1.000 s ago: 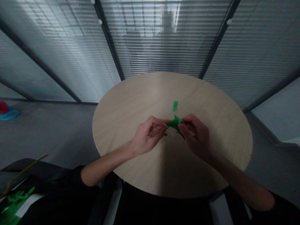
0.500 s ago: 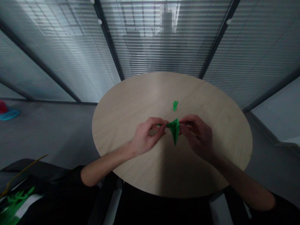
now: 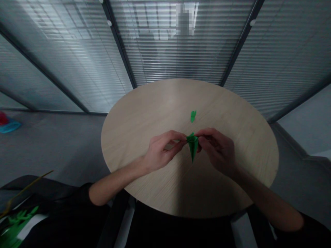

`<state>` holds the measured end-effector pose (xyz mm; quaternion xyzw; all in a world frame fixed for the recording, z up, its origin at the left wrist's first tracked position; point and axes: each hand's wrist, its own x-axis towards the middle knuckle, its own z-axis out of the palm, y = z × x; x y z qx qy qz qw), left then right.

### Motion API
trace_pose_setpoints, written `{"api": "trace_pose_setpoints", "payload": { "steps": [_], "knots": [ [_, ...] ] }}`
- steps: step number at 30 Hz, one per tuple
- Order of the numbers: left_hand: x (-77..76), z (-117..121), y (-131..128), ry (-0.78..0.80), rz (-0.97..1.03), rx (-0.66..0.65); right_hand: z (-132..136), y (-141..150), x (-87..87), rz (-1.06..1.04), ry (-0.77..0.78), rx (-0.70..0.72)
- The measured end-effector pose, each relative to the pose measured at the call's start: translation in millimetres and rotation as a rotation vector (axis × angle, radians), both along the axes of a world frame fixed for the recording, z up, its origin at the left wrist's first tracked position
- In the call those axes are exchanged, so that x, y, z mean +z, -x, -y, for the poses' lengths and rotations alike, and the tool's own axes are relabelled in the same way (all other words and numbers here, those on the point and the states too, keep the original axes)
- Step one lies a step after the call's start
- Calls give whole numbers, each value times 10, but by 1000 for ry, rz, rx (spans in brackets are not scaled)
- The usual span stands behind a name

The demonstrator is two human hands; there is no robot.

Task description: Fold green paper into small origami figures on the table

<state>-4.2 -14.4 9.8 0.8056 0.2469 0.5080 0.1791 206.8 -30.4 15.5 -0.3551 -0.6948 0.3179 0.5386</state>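
A folded piece of green paper (image 3: 192, 147) hangs between my two hands above a round, light wooden table (image 3: 144, 113), its point aimed down toward me. My left hand (image 3: 161, 152) pinches its upper left corner with thumb and fingers. My right hand (image 3: 218, 150) pinches the upper right corner in the same way. A second, smaller green paper piece (image 3: 193, 116) lies on the table just beyond my hands.
Glass walls with closed blinds (image 3: 181, 44) stand right behind the table. Green and white paper and a yellow stick (image 3: 18, 220) lie at the lower left by my dark sleeve. A red and blue object (image 3: 6, 122) sits on the grey floor at far left.
The green paper has turned from lying slantwise between my hands to hanging point-down. Both hands have drawn closer together at its top edge.
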Motion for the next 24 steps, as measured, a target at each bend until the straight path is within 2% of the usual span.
{"api": "trace_pose_setpoints", "payload": {
  "steps": [8,11,18,21,24],
  "knots": [
    [-23,-15,-9,-54,-7,72,-5,-44,34,174,-188,-14],
    [-36,-25,-6,-97,-11,68,-14,-55,19,199,-195,-37],
    [-13,-7,19,-126,5,85,-57,-32,-35,21,-21,-102],
    [19,11,31,-142,7,91,-92,-17,-14,-160,107,-21],
    [35,19,36,-140,1,88,-127,-27,20,-227,264,79]
  ]
}}
